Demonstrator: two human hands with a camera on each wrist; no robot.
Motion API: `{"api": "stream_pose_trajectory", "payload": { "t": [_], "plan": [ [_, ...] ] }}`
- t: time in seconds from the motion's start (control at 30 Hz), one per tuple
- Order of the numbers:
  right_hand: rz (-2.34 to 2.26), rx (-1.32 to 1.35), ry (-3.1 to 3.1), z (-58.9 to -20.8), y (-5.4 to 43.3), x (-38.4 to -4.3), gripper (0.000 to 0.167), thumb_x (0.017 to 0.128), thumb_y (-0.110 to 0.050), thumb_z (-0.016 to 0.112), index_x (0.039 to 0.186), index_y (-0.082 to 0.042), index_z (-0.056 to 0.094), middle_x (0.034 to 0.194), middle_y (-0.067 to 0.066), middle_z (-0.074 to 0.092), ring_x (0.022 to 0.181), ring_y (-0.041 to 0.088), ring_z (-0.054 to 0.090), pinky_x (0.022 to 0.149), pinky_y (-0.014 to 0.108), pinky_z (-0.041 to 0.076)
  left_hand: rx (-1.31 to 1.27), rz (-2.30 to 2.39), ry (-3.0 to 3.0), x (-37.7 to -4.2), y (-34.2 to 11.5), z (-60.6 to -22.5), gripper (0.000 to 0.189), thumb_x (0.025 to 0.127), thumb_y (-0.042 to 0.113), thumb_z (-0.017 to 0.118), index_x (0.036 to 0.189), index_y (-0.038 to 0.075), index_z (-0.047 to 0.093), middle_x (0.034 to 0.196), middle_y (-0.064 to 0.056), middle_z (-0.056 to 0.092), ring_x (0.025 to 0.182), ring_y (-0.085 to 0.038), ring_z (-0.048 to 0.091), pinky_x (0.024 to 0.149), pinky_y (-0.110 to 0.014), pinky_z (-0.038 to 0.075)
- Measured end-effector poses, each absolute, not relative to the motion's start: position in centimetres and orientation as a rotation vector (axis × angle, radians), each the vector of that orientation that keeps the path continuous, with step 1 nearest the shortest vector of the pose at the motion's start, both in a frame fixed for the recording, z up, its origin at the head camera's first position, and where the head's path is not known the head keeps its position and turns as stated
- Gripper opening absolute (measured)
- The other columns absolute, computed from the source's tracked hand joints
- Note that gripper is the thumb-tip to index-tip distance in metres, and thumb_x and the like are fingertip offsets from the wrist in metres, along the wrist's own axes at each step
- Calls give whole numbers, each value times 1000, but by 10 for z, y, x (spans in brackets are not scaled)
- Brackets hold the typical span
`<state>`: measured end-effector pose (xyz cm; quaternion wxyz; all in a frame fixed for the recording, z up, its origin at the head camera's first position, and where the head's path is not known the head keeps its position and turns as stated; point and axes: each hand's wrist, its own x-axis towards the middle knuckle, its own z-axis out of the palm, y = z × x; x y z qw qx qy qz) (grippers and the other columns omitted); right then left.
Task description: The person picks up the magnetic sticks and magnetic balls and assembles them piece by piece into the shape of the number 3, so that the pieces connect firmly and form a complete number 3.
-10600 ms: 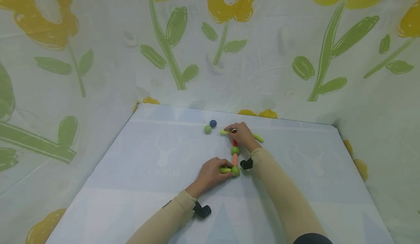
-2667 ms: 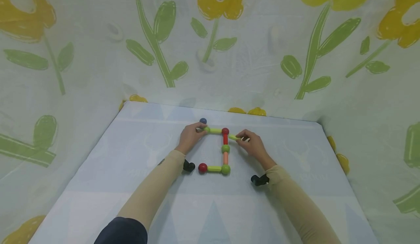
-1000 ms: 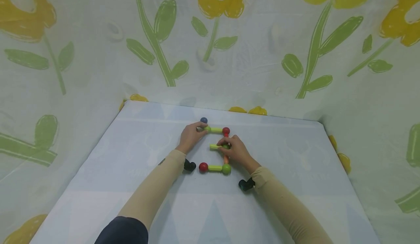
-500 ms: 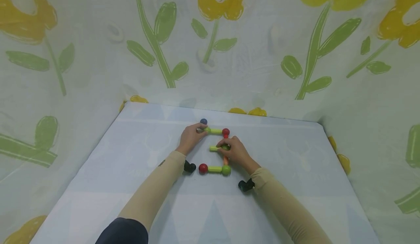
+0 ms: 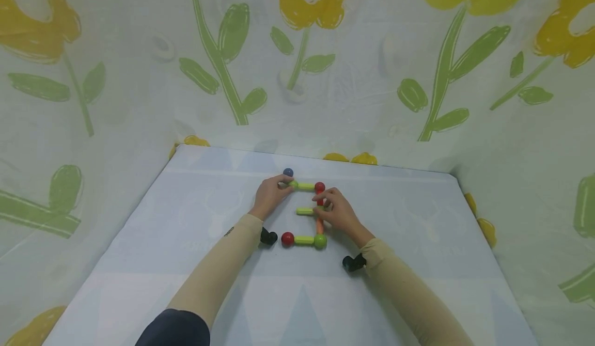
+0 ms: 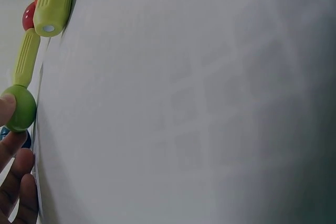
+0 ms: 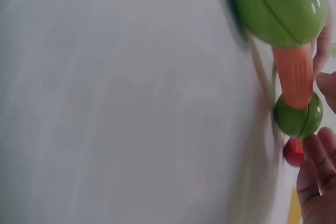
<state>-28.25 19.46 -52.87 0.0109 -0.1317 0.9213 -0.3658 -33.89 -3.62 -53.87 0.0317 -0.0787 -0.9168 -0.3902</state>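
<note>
In the head view, my left hand [image 5: 269, 197] pinches a green ball [image 5: 294, 185] between thumb and fingertip, at the left end of a yellow-green magnetic rod [image 5: 306, 186]. That rod runs to a red ball [image 5: 319, 186]. A red rod, a middle green ball [image 7: 298, 116] and an orange rod [image 7: 295, 77] lead down to a lower green ball [image 5: 319, 241]. My right hand [image 5: 341, 213] is at the middle ball, fingers parted, partly hiding it. Leftward from there points another yellow-green rod [image 5: 304, 211], its left end free.
A lower yellow-green rod [image 5: 304, 240] joins the lower green ball to a red ball [image 5: 287, 239]. Behind my left fingertips sits a blue ball [image 5: 288, 172]. The table's back edge meets a flower-print curtain [image 5: 353, 77].
My right hand brought the middle rod from the right to the middle ball, and its fingers have just parted from it. Earlier, my left hand moved from the lower ball to the upper-left one.
</note>
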Motion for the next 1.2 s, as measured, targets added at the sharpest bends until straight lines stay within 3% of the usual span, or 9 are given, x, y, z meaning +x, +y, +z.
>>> {"api": "stream_pose_trajectory", "payload": {
  "t": [0.5,1.2],
  "plan": [
    [-1231,-389,2755,-532,211,-277,27,88,-33,72,113,-22,69,103,-2,67,88,13,59,79,28,49,-247,-1211,-2809,-338,-35,-532,30,88,32,73,118,28,69,119,8,70,95,-14,63,87,-33,50],
    [-1222,-329,2714,-534,213,-277,29,89,-35,72,114,-22,67,102,-2,67,90,14,57,79,27,48,-239,-1197,-2805,-337,-35,-536,32,88,33,73,119,28,70,119,6,71,95,-14,63,85,-34,50]
  ]
}}
